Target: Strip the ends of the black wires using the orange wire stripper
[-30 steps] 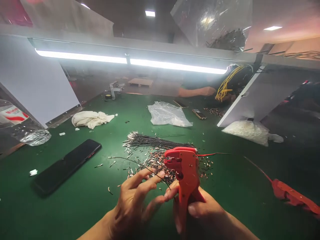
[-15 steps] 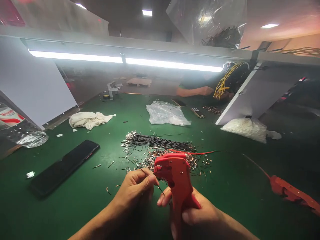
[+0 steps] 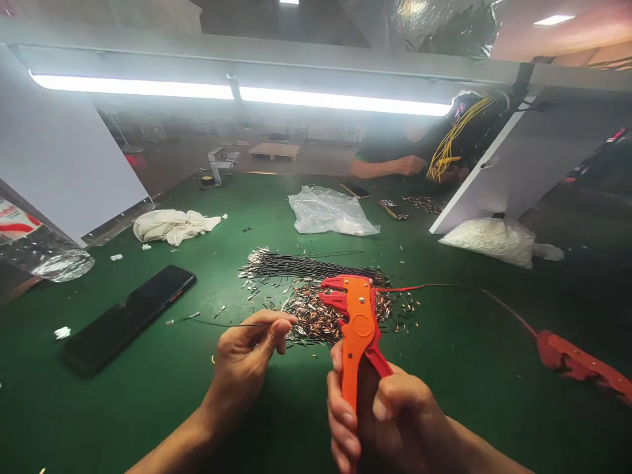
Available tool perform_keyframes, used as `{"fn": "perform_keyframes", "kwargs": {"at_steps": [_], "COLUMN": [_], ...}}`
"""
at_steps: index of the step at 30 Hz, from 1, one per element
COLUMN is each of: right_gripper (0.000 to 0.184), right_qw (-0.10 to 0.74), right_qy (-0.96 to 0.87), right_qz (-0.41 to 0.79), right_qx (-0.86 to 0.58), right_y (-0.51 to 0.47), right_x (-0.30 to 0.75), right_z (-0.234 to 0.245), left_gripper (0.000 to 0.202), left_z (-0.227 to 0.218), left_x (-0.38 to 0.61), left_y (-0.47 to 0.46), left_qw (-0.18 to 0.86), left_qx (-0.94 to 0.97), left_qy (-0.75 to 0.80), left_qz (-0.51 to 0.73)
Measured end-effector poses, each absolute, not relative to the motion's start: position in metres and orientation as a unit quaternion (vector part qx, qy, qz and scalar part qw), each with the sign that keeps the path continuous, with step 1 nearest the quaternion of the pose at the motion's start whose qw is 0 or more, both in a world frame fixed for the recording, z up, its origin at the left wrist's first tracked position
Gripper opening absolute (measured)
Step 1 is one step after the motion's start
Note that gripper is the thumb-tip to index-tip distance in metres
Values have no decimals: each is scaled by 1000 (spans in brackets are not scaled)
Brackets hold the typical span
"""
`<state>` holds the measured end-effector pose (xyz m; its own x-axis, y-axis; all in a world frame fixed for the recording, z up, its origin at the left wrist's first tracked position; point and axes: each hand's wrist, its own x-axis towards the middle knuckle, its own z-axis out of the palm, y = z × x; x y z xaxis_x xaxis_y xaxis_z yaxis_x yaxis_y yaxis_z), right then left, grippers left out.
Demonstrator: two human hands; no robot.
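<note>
Between thumb and fingers my left hand (image 3: 251, 352) pinches a thin black wire (image 3: 217, 323), which runs out to the left and has a metal terminal (image 3: 170, 322) near its far end. Wrapped round the handles of an orange and red wire stripper (image 3: 359, 322) is my right hand (image 3: 380, 408). The tool stands upright, its jaws apart and pointing left, with nothing visible between them. Behind both hands lies a pile of short wire scraps (image 3: 316, 313) with copper ends. Beyond it rests a bundle of black wires (image 3: 306, 265) with metal terminals at the left.
Left on the green table (image 3: 162, 408) are a black phone (image 3: 133, 316), a plastic bottle (image 3: 49, 257) and a white cloth (image 3: 172, 226). A clear plastic bag (image 3: 330, 210) lies behind. A red tool (image 3: 582, 362) sits at right. Across the table, another person's arm (image 3: 385, 167) shows near yellow wires (image 3: 451, 145).
My left hand has drawn left and away from the stripper with the wire. The stripper has turned, showing its orange side and jaws. The view has tilted down slightly.
</note>
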<state>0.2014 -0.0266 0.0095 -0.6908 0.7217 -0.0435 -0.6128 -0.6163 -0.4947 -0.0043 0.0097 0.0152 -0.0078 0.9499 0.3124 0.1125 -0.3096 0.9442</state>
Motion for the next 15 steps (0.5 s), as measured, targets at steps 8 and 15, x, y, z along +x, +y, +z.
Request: {"fn": "perform_keyframes", "kwargs": {"at_steps": [8,15], "right_gripper": [37,51], "right_qw": [424,421], "right_qy": [-208,-220], "right_qz": [865,865], "right_qx": [-170,-163], "right_y": [-9,-10], "right_x": [210,210], "right_z": [15,11], "left_gripper": [10,19], "left_z": [22,18], "left_x": [8,25], "left_y": [-11,-26], "left_qw": [48,34], "left_qx": [795,894], "left_qy": [285,158], "left_qz": [533,419]}}
